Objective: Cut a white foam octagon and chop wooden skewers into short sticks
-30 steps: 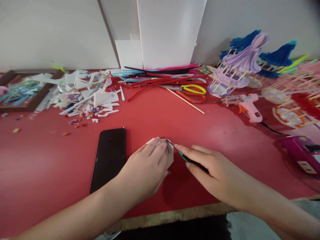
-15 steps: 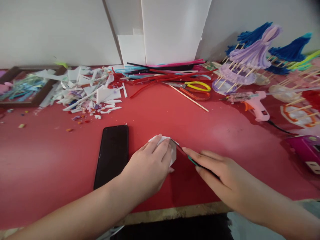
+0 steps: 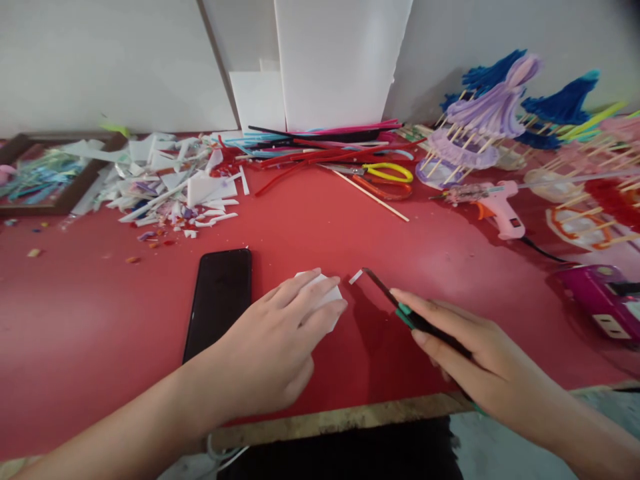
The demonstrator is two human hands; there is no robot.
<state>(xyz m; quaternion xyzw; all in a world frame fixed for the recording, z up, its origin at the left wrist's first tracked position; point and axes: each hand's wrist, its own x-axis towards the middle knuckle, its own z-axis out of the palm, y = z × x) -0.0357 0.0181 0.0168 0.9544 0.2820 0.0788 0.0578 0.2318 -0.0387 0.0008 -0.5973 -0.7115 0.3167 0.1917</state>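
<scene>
My left hand (image 3: 265, 347) rests over a small white piece of foam board (image 3: 332, 298), its bent fingers holding it down on the red table. Most of that piece lies hidden under the fingers; the corners that show look angular. In my right hand (image 3: 470, 347) is a utility knife (image 3: 406, 316) with a black and green handle, gripped with thumb and fingers. Its blade is out, pointing up and left, apart from the piece. Close to the blade tip lies a thin white offcut (image 3: 355, 277). A black phone (image 3: 219, 300) lies beside my left wrist.
White scraps (image 3: 170, 180) are heaped at the back left by a brown frame (image 3: 75, 177). Pipe cleaners (image 3: 320, 143) and yellow-handled scissors (image 3: 387, 173) lie at the back. To the right are a pink glue gun (image 3: 503, 207), fuzzy carousel-like models (image 3: 487, 113) and a purple power strip (image 3: 595, 300).
The knife has drawn away to the right from the white piece, and a thin offcut now lies apart on the table. My left hand has shifted slightly on the piece.
</scene>
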